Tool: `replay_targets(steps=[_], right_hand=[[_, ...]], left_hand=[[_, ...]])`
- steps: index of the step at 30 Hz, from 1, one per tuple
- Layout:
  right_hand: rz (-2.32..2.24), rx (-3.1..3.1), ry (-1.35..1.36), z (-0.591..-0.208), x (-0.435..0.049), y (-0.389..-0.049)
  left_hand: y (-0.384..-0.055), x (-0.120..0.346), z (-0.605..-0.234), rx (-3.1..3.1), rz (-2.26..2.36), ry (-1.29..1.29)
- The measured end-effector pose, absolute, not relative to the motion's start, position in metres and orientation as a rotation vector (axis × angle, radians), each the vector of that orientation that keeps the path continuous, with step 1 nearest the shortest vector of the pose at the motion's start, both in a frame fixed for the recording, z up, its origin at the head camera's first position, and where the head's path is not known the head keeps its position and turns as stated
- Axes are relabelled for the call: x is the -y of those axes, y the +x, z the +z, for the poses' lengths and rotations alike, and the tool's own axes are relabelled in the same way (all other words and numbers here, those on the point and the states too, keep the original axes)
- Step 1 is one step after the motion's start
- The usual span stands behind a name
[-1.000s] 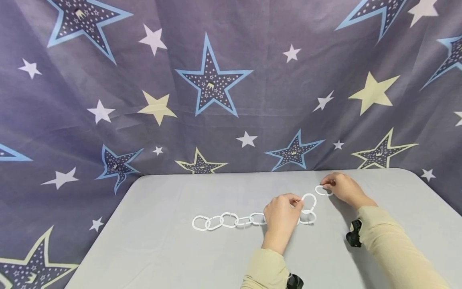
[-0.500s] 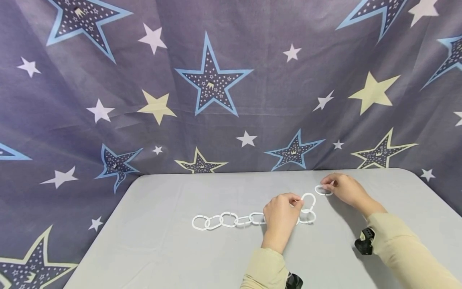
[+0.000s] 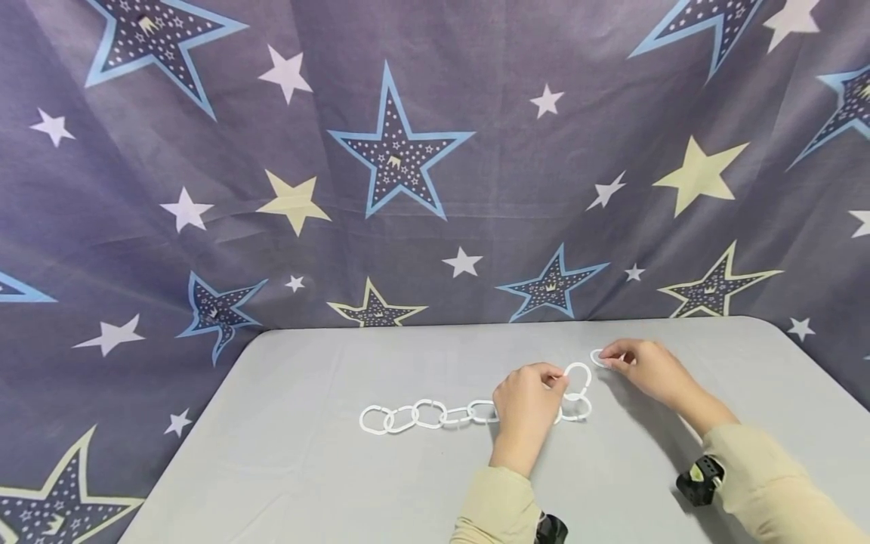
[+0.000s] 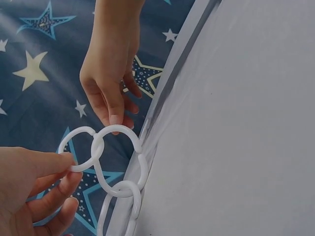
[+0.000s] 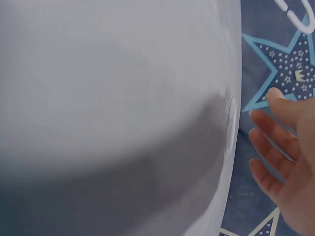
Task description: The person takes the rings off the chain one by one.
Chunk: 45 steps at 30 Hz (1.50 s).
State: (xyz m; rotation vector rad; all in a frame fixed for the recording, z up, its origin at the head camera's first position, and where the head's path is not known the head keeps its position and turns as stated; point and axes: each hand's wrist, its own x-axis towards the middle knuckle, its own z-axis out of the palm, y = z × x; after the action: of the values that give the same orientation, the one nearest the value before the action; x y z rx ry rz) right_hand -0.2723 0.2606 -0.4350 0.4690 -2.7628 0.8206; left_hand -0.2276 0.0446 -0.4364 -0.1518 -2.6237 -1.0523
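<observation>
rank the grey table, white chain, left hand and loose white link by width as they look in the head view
1. grey table
2. white chain, partly hidden
3. left hand
4. loose white link, partly behind the right hand, so its full width can't be seen

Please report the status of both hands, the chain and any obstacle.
Left hand pinches end link of white chain. Right hand near loose link, not gripping it. No obstacle seen.

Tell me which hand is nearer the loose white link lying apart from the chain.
Right. The right hand hovers just above the loose link, not touching; the left hand is farther off to its left, pinching the chain's end link.
</observation>
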Motion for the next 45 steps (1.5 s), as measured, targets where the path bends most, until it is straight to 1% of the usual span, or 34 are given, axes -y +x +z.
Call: replay_targets(steps=[5, 13, 19, 23, 27, 34, 37, 41, 45], right_hand=[[0.957, 2.709, 0.507, -0.439, -0.257, -0.267], [1.342, 2.650, 0.555, -0.446, -0.251, -0.259], [1.563, 2.642, 0.587, -0.451, -0.248, -0.254], [1.668, 2.644, 0.663, -0.453, -0.245, -0.253], [1.720, 2.607, 0.750, -0.456, -0.243, -0.252], [1.767, 2.555, 0.820, -0.459, -0.236, -0.252], [1.821, 2.554, 0.806, -0.461, -0.234, -0.253], [1.865, 2.608, 0.722, -0.466, -0.233, -0.252], [1.859, 2.616, 0.731, -0.467, -0.233, -0.254]], left_hand=[[-0.229, -0.041, -0.435, 2.628, -1.077, -0.183], [-0.232, -0.033, -0.435, 2.681, -1.132, -0.300], [-0.233, -0.028, -0.434, 2.698, -1.188, -0.336], [-0.233, -0.027, -0.433, 2.708, -1.211, -0.359], [-0.232, -0.027, -0.432, 2.715, -1.219, -0.365], [-0.232, -0.027, -0.431, 2.692, -1.216, -0.394], [-0.232, -0.027, -0.431, 2.687, -1.224, -0.392], [-0.232, -0.026, -0.431, 2.681, -1.220, -0.382], [-0.234, -0.026, -0.429, 2.668, -1.209, -0.387]])
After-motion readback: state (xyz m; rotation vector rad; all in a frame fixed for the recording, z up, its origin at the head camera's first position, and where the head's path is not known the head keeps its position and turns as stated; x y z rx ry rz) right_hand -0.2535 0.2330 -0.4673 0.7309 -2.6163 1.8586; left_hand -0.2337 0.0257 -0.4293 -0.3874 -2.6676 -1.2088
